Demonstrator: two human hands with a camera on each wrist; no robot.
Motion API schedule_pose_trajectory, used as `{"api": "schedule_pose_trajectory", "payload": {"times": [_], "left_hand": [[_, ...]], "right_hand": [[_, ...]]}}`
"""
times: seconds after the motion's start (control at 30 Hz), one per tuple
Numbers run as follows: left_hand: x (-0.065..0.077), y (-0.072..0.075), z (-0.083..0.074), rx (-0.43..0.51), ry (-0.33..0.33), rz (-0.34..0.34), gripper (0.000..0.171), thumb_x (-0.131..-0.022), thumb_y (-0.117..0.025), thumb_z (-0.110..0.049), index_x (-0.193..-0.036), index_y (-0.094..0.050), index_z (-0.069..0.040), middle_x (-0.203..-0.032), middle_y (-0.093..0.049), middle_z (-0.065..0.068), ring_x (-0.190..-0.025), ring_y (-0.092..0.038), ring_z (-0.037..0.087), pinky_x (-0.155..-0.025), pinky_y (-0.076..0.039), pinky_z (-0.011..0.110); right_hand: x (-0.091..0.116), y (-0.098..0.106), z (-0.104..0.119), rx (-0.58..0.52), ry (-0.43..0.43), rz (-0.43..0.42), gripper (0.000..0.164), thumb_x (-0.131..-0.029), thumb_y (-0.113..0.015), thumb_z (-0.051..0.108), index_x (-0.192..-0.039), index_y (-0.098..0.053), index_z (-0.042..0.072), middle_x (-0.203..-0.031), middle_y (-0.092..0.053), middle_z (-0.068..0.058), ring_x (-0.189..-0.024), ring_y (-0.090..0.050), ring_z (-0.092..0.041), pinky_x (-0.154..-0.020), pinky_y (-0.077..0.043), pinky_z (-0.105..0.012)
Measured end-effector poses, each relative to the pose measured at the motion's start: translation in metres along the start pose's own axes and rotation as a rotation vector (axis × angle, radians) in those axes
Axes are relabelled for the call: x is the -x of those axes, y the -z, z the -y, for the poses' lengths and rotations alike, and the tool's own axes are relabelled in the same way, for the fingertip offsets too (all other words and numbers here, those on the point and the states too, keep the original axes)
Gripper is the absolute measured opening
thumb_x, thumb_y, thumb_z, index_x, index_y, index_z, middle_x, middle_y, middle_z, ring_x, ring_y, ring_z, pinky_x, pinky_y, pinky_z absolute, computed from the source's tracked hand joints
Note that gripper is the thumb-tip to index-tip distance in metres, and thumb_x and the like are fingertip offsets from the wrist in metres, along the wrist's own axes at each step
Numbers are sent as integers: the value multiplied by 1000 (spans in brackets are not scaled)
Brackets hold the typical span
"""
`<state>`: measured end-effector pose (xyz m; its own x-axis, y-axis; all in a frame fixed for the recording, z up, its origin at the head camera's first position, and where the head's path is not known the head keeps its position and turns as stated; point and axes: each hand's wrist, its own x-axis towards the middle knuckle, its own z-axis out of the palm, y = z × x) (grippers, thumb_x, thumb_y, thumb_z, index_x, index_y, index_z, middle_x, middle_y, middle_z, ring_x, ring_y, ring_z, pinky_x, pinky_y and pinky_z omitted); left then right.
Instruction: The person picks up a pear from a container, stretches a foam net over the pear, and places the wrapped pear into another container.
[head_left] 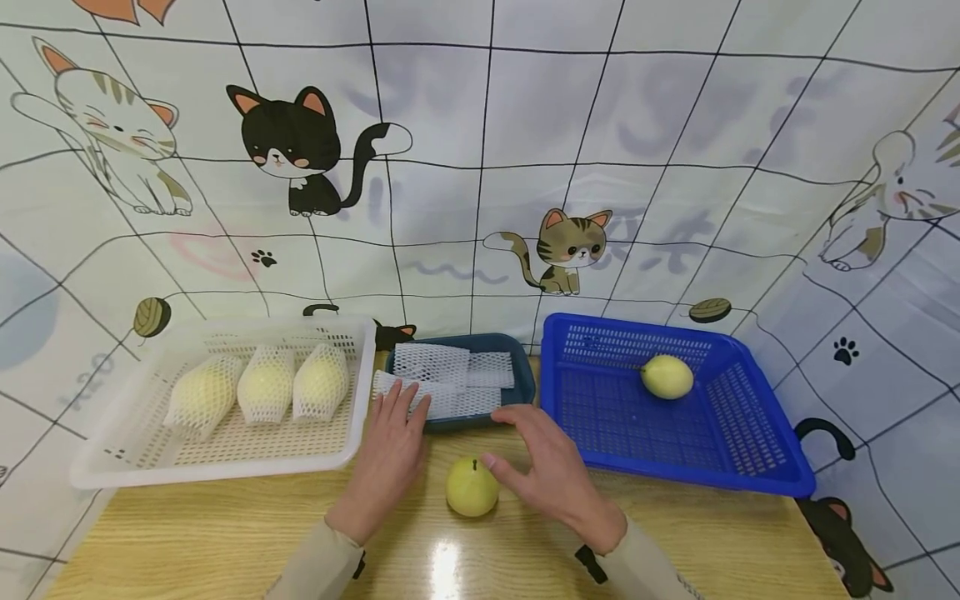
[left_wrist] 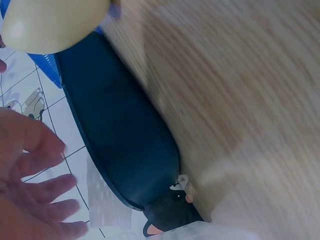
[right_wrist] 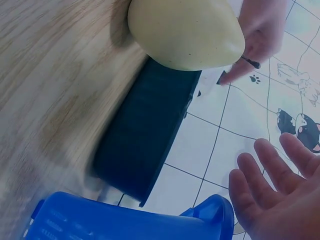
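A yellow-green pear stands on the wooden table between my hands, stem up. My left hand reaches toward a dark teal tray, its fingertips right at the edge of a white foam net sleeve that sticks out past the tray's left rim. More net sleeves lie flat in the same tray. Beside the pear is my right hand, fingers spread and loosely bent, thumb close to the fruit. In the right wrist view its fingers are apart with nothing between them, and the pear looms large.
On the left, a white basket holds three pears in net sleeves. The blue basket on the right contains one bare pear. A cat-patterned cloth hangs behind the table.
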<state>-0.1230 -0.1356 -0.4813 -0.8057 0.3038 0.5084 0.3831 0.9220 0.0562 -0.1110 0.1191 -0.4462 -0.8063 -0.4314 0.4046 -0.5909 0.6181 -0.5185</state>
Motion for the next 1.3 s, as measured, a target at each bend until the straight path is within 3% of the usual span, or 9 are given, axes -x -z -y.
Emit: {"api": "schedule_pose_trajectory", "payload": {"times": [0.17,0.5,0.73,0.9,1.13,1.3], "left_hand": [[2,-2,2,-61,17,82,45,-87,-69,15,-129,-67,-1,-141,-56,26,-137,-46,49,-111,-37,65],[1,-3,1,-76,10,40,42,-86,-64,17,-122,-70,-3,-114,-64,21,-109,-58,43,-108,-40,63],[-3,0,2,-134,-18,2,30,-87,-73,10,-112,-73,-6,-95,-64,14,-90,-59,36,-86,-50,52],[-7,6,5,-131,-9,-8,30,-89,-71,8,-115,-73,-7,-94,-63,11,-88,-59,34,-82,-50,51],[-12,16,6,-75,28,-93,50,-91,-62,12,-139,-62,-6,-101,-61,12,-93,-60,35,-84,-49,50],[-13,21,3,7,33,-191,47,-93,-62,10,-137,-63,-4,-104,-63,14,-93,-60,36,-80,-50,51]], "right_hand": [[0,2,0,-14,-21,8,52,-97,-68,45,-139,-61,15,-142,-60,-3,-133,-54,-26,-104,-48,-54],[1,2,-3,1,2,7,51,-97,-67,46,-137,-61,16,-140,-61,-2,-132,-56,-25,-102,-50,-53],[2,3,-4,-2,2,3,50,-97,-66,45,-137,-62,15,-140,-61,-3,-132,-56,-26,-101,-50,-55],[2,3,-5,0,5,-8,51,-96,-66,46,-137,-62,15,-139,-62,-3,-131,-56,-26,-100,-50,-54],[1,5,-6,-6,6,-31,51,-96,-66,45,-135,-63,13,-137,-63,-2,-130,-56,-25,-101,-50,-53],[2,7,-7,-18,-5,-38,50,-96,-66,44,-136,-62,14,-137,-62,-2,-130,-57,-24,-102,-49,-53]]}}
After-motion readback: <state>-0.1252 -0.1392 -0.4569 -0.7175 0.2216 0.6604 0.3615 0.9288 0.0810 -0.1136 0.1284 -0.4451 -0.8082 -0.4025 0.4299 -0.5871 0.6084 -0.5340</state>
